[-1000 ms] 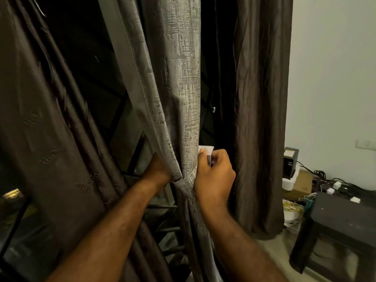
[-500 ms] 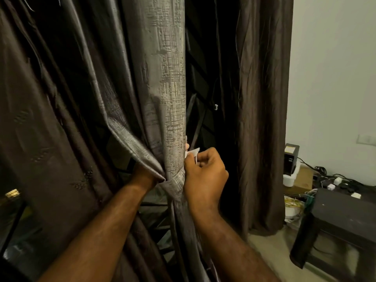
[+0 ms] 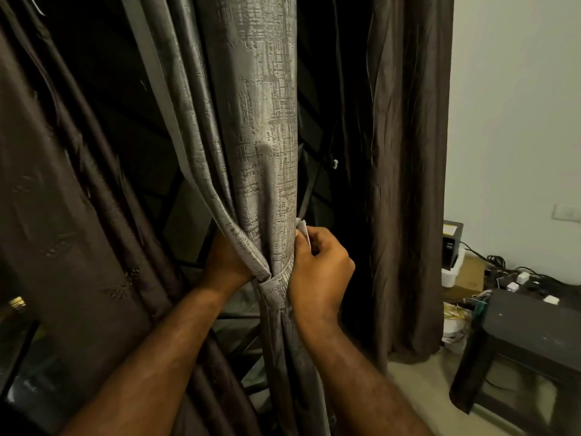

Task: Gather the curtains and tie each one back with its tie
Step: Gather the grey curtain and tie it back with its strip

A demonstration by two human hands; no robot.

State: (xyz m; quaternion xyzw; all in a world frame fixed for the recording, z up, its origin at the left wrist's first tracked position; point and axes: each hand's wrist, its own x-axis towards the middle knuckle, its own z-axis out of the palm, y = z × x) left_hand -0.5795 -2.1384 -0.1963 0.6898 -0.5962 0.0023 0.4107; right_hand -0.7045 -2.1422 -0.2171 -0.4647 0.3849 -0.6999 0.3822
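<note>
Curtain (image 3: pixel 261 127) of grey, rough-woven cloth is hanging down the middle of the view, gathered into a thick column. Tie (image 3: pixel 278 286), a band of the same grey weave, is wrapping around it at its narrowest point, low in the frame. Below the band the cloth is falling in tight folds.

Right hand (image 3: pixel 320 272) is pressing against the right side of the column, just above and beside the band. Its fingers are curling inward, with thumb and forefinger pinching a small white flap (image 3: pixel 303 229) that is sticking up at the curtain's right edge. Cannot tell whether the flap belongs to the tie or to the curtain's lining.

Left hand (image 3: pixel 224 262) is reaching in from the left at the height of the band. The curtain's folded edge is covering its fingers, so cannot tell whether they are gripping or lying loose. Only the back of the hand and the wrist are showing.

Brown curtain (image 3: pixel 63 215) is slanting across the left side. A second brown curtain (image 3: pixel 408 184) is hanging straight on the right, reaching the floor beside a pale wall (image 3: pixel 518 105). Dark window grille (image 3: pixel 176 202) is showing between the grey cloth and the left brown one.

Dark stool (image 3: pixel 534 325) is standing at lower right. Behind it a cardboard box (image 3: pixel 468 273), a black device (image 3: pixel 452 240) and tangled cables (image 3: pixel 509 272) with white plugs (image 3: pixel 550 299) are lying along the wall.
</note>
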